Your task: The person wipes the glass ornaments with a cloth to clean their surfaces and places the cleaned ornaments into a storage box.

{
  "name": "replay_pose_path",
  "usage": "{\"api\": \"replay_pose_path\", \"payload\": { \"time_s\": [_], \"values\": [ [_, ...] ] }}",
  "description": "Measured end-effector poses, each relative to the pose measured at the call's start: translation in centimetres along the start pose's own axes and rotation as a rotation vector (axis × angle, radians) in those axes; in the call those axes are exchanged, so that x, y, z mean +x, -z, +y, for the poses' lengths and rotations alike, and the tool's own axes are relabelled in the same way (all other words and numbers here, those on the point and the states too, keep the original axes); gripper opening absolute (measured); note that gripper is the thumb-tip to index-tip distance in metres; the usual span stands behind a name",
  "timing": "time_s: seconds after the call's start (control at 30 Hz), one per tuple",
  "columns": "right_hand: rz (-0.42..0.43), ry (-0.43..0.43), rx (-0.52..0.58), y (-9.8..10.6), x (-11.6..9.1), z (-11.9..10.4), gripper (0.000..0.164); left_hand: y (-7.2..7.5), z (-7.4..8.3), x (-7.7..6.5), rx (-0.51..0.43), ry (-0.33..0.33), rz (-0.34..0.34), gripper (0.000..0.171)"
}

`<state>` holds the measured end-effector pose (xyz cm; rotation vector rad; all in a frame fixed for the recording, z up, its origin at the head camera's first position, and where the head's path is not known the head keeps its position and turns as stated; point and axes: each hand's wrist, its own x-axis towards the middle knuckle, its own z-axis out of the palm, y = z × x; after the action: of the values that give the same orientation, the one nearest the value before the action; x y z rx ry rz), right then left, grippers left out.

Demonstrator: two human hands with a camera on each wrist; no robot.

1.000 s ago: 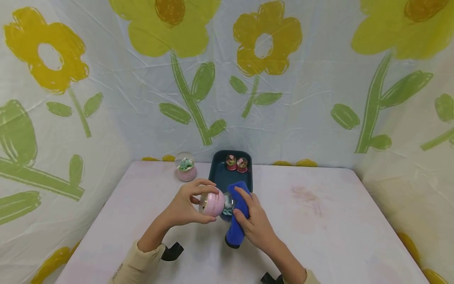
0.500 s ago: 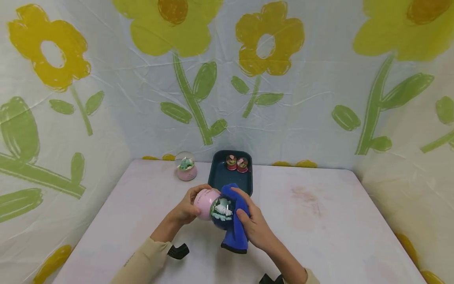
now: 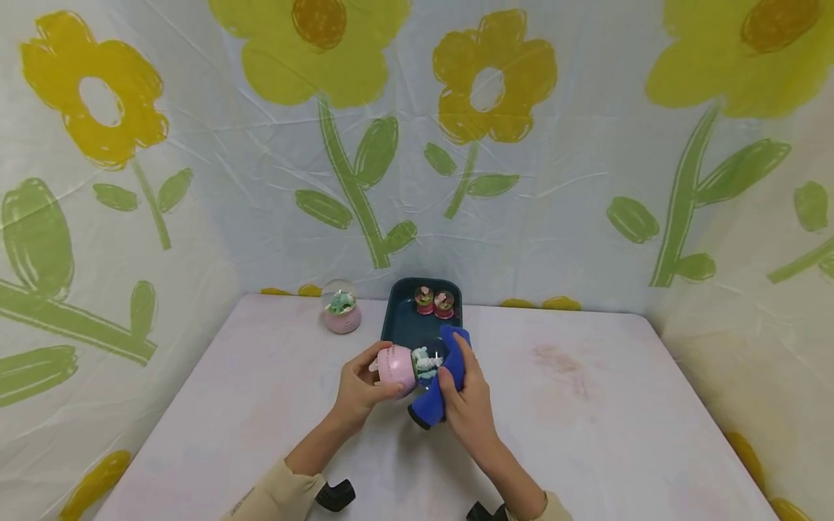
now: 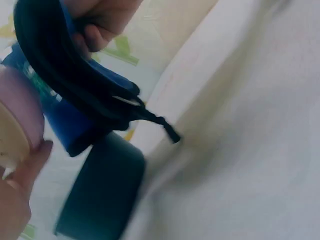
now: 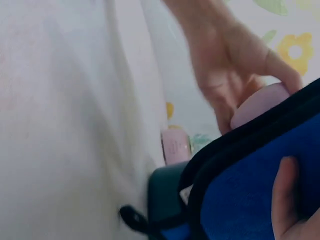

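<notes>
A snow globe with a pink base [image 3: 396, 367] lies sideways in the air above the table, its clear dome pointing right. My left hand [image 3: 360, 385] grips the base between thumb and fingers; the left wrist view also catches the pink base [image 4: 20, 107]. In my right hand [image 3: 470, 405] is a blue cloth [image 3: 452, 365] with a dark edge, bunched against the dome and hiding its far side. Close up in the right wrist view, the cloth [image 5: 255, 185] has a black border and a loop, and the thumb presses on it.
Behind the hands stands a dark green tray [image 3: 397, 318], holding two small red-based globes [image 3: 434, 302]. A second pink-based snow globe [image 3: 342, 307] stands left of the tray. The white table [image 3: 554, 420] meets a flower-printed backdrop [image 3: 554, 239].
The held globe was turned so its dome swung toward the front, then back to pointing right. The cloth shifted along the dome, and both hands moved slightly.
</notes>
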<state>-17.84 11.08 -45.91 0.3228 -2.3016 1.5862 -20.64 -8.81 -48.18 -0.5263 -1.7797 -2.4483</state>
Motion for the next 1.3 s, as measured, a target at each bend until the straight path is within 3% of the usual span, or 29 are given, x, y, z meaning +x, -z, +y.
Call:
{"api": "replay_pose_path", "payload": {
  "time_s": [0.2, 0.3, 0.4, 0.5, 0.67, 0.8, 0.93, 1.03, 1.13, 1.3],
  "values": [
    [-0.065, 0.028, -0.188, 0.1, -0.1, 0.3, 0.062, 0.0, 1.7, 0.1, 0.342, -0.142, -0.08, 0.066],
    [-0.111, 0.047, -0.273, 0.2, -0.2, 0.2, 0.063, 0.3, 2.6, 0.3, 0.469, -0.182, -0.144, 0.065],
    [-0.161, 0.065, -0.326, 0.2, -0.4, 0.1, 0.062, 0.9, 3.4, 0.7, 0.563, -0.182, -0.22, 0.064],
    [-0.216, 0.082, -0.358, 0.4, -0.5, -0.1, 0.06, 1.7, 4.1, 1.3, 0.578, -0.123, -0.316, 0.062],
    [-0.334, 0.072, -0.29, 1.4, -0.6, -0.8, 0.053, 3.2, 4.4, 1.9, 0.422, 0.021, -0.467, 0.059],
    [-0.409, 0.039, -0.098, 2.3, -0.2, -0.9, 0.048, 4.1, 3.0, 2.1, 0.213, 0.046, -0.52, 0.059],
    [-0.459, -0.013, 0.092, 2.9, 0.3, -0.9, 0.044, 4.2, 1.3, 2.2, -0.035, 0.071, -0.537, 0.055],
    [-0.449, -0.081, 0.202, 3.0, 0.4, -0.9, 0.042, 3.8, 0.3, 1.9, -0.173, 0.1, -0.509, 0.053],
    [-0.381, -0.135, 0.276, 2.5, 0.3, -0.7, 0.043, 3.4, -0.2, 1.3, -0.244, 0.106, -0.438, 0.053],
    [-0.231, -0.193, 0.326, 1.7, -0.2, -0.2, 0.047, 2.2, -0.2, 0.6, -0.186, 0.048, -0.297, 0.054]
  ]
}}
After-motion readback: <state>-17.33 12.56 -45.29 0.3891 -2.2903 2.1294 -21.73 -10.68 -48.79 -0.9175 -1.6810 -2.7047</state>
